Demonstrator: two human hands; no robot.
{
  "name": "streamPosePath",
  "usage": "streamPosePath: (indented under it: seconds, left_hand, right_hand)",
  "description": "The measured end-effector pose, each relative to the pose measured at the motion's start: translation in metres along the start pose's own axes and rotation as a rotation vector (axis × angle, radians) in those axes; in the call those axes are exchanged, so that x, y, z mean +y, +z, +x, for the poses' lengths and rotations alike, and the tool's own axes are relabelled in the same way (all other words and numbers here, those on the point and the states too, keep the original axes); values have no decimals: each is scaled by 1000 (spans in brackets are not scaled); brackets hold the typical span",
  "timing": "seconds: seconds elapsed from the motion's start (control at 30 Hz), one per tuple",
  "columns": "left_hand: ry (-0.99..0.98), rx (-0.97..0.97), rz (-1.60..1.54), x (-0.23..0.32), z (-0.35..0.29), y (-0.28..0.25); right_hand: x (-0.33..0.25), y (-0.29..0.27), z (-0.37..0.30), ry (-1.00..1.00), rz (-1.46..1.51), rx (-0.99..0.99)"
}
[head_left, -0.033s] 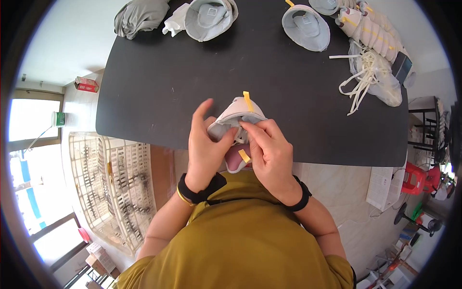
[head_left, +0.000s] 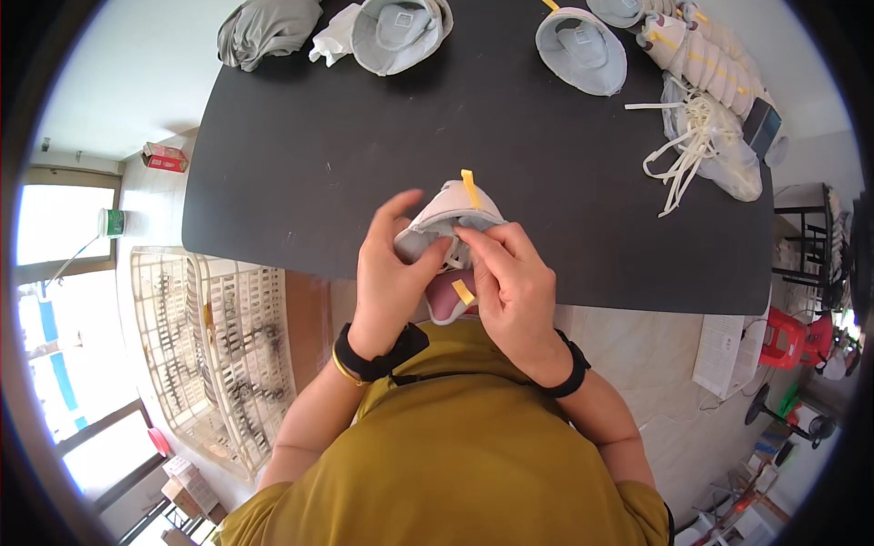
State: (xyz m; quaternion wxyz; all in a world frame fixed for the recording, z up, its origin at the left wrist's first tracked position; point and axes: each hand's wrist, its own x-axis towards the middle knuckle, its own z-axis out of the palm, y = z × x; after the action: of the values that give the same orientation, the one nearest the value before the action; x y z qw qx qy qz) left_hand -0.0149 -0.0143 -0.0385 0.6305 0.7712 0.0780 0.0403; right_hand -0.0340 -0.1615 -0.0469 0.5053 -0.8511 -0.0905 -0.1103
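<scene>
Between my hands, at the table's near edge, is a pale shoe upper [head_left: 446,202] with grey lining and a yellow loop at its far end. Its mauve tongue [head_left: 444,302], with a yellow tab, hangs toward me. A bit of white lace shows in the gap between. My left hand [head_left: 387,282] grips the upper's left side, thumb over the opening and index finger raised off it. With thumb and fingers bent together, my right hand [head_left: 517,287] pinches at the right edge of the opening; the exact spot under its fingertips is hidden.
Two more grey-lined uppers [head_left: 362,36] [head_left: 596,80] sit along the dark table's [head_left: 382,136] far side. At far right lie stacked uppers [head_left: 696,59], white laces [head_left: 687,136] on a plastic bag and a phone [head_left: 761,126]. A cream plastic crate [head_left: 196,346] stands left, below table height.
My left index finger has curled slightly to the right, toward the upper. My right hand and the upper stay almost where they were.
</scene>
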Motion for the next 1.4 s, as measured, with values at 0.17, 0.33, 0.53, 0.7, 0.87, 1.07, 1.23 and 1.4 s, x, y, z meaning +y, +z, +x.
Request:
streamPosePath:
  seconds: [0.17,0.33,0.53,0.7,0.87,1.07,1.23,1.4]
  left_hand:
    - [-380,-257,-167,4,15,-13]
    - [-415,-283,-282,0,14,-10]
    - [-339,-198,-251,1,6,-6]
    - [-435,-259,-414,-1,6,-15]
    - [-319,-245,-198,2,6,-16]
    - [-180,-256,-61,17,9,-7]
    - [-167,-251,-53,17,14,-4]
    - [-64,-178,-91,18,7,-1]
  right_hand:
    - [-1,1,4,-44,-26,-4]
    - [-5,-1,3,-149,-157,-57]
    - [-3,-5,0,-111,-272,-167]
    - [-4,-28,5,-171,-225,-343]
    - [-8,-62,1,-13,-25,9]
    - [11,-48,10,241,163,-112]
    - [-4,-52,10,283,339,-369]
    - [6,-37,5,226,468,-52]
